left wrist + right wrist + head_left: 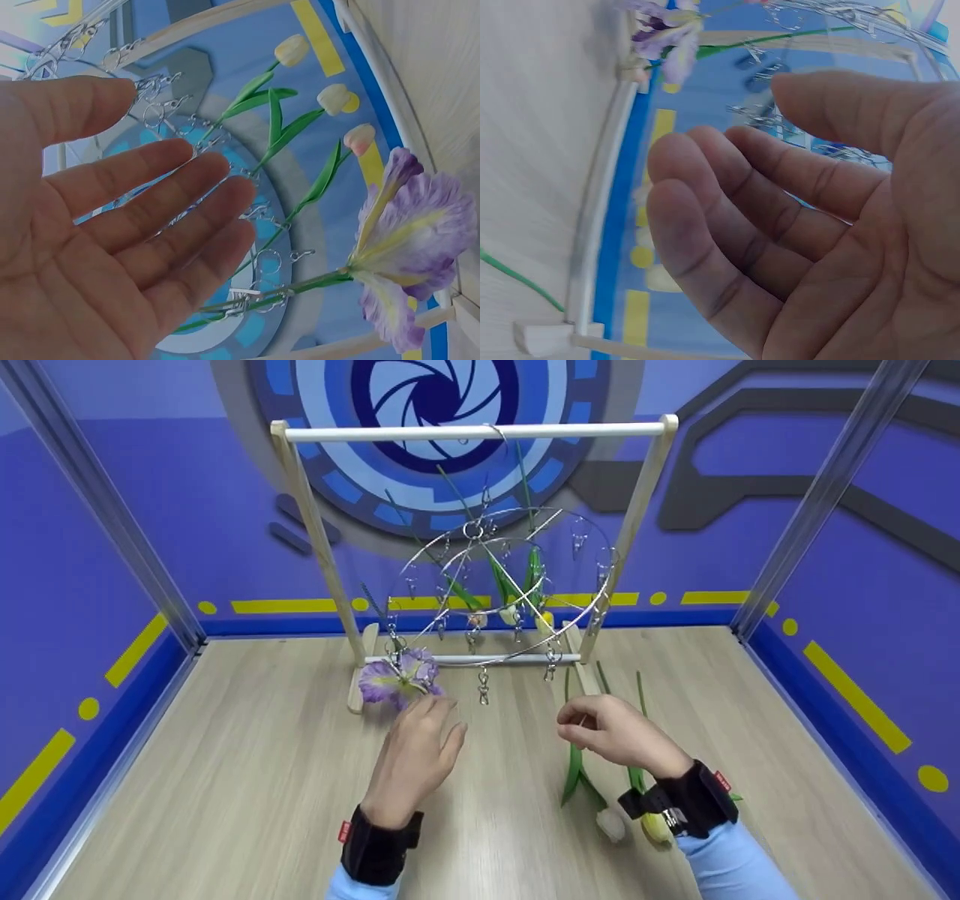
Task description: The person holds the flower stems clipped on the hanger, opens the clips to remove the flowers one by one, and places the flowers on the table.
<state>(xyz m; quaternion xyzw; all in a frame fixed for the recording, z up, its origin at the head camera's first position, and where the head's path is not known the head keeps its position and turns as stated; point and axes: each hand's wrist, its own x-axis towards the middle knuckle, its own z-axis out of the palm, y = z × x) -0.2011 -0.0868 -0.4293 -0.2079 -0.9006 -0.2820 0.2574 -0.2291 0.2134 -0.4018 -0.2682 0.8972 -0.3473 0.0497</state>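
My left hand is above the tabletop, just in front of a purple iris, its fingers loosely extended and holding nothing. In the left wrist view the iris hangs head down, its green stem caught in a metal clip. To the right, my empty right hand hovers over two tulips lying on the table, fingers loosely curled. One of these has a pale head; the other's yellow head is partly covered by the wrist strap. A round wire hanger with many clips hangs between rack and hands.
The hanger hooks onto the white top bar of a wooden-sided rack. Three more tulips hang upside down at its back: a yellow tulip, a white tulip and a pinkish tulip. Blue patterned panels enclose the wooden table.
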